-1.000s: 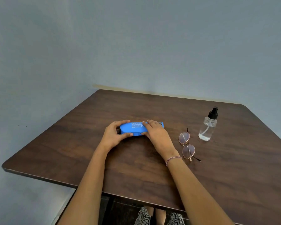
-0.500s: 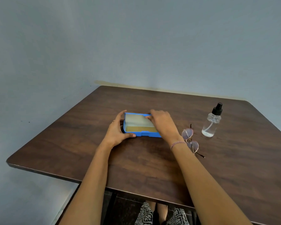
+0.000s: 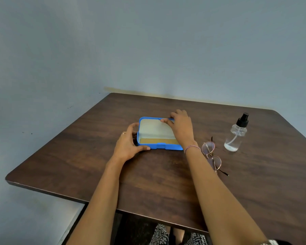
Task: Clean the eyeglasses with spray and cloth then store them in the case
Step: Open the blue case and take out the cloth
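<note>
A blue eyeglass case (image 3: 166, 146) lies open in the middle of the brown table (image 3: 78, 156), its pale lid lining facing up and a tan strip showing in the base. My left hand (image 3: 128, 144) grips the case's left end. My right hand (image 3: 181, 127) holds the far edge of the lifted lid. Round thin-framed eyeglasses (image 3: 211, 154) lie on the table just right of my right wrist. A clear spray bottle (image 3: 236, 135) with a black nozzle stands upright further right. I see no cloth for certain.
The table sits in a corner of grey-blue walls (image 3: 148, 50). Its front edge runs near my lap, where patterned fabric (image 3: 166, 234) shows below.
The case was shut a second ago; my right hand has swung the lid up and back, so it now lies wide open. My left hand kept its hold on the left end.
</note>
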Motion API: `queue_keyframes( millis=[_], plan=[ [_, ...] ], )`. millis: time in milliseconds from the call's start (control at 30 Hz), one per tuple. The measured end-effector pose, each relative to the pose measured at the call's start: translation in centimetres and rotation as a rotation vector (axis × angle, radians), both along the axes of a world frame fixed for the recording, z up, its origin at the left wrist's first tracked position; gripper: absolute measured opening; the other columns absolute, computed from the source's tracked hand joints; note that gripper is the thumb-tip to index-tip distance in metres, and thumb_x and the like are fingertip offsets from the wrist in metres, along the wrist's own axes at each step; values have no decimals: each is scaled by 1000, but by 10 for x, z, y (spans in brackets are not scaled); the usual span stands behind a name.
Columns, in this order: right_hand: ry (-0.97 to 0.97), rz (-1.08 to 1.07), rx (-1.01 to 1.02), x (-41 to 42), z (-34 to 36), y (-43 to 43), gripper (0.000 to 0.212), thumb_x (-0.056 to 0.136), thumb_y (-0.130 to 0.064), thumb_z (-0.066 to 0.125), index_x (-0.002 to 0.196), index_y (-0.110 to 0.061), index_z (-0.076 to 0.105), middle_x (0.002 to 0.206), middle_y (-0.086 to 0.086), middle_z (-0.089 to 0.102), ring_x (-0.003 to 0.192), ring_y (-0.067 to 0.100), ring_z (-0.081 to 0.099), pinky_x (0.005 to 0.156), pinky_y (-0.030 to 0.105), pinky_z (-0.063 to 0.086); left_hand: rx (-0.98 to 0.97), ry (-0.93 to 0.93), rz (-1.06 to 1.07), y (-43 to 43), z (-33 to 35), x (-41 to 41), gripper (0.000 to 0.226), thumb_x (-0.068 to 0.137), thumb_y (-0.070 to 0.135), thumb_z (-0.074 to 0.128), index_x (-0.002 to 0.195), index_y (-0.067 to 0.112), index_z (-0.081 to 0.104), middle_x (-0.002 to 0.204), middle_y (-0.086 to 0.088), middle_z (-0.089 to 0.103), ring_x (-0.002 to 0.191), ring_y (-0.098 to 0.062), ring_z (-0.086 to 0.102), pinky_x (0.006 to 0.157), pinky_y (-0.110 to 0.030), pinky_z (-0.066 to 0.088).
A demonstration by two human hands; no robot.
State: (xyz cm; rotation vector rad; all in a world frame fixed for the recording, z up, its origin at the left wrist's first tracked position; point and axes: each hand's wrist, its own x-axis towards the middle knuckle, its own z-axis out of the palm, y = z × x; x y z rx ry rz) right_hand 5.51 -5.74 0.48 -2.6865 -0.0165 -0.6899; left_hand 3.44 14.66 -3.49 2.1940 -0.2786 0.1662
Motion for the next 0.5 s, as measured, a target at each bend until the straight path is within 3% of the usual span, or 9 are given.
queue_keyframes(
  millis=[200, 300, 433, 500],
  plan=[
    [-12, -63, 0, -1, -3, 9, 45, 89, -50, 51, 111, -13, 65, 110, 5, 53, 107, 22, 42, 84, 33, 34, 71, -2, 9, -1, -1, 2, 94, 60, 34, 86, 139, 30, 35, 129, 1, 54, 124, -17, 41, 95, -30, 38],
    [-92, -43, 42, -10, -10, 17, 42, 89, -44, 55, 120, -16, 56, 119, 5, 49, 113, 22, 41, 90, 36, 37, 66, -5, 24, -1, -3, 5, 94, 60, 34, 86, 139, 29, 35, 130, 1, 55, 123, -18, 40, 94, -29, 38],
    [-211, -190, 162, -26, -13, 16, 40, 83, -34, 66, 109, -8, 52, 113, 9, 50, 104, 27, 45, 77, 36, 41, 58, -10, 32, 0, -3, 6, 89, 63, 39, 84, 137, 31, 36, 128, 2, 56, 124, -20, 43, 99, -37, 41],
    [-216, -282, 109, -34, -11, 11, 31, 83, -30, 67, 100, -7, 56, 105, 11, 51, 97, 29, 46, 71, 36, 40, 60, -26, 33, 0, -2, 4, 80, 68, 49, 78, 136, 29, 39, 129, 1, 55, 124, -20, 44, 100, -40, 41]
  ],
)
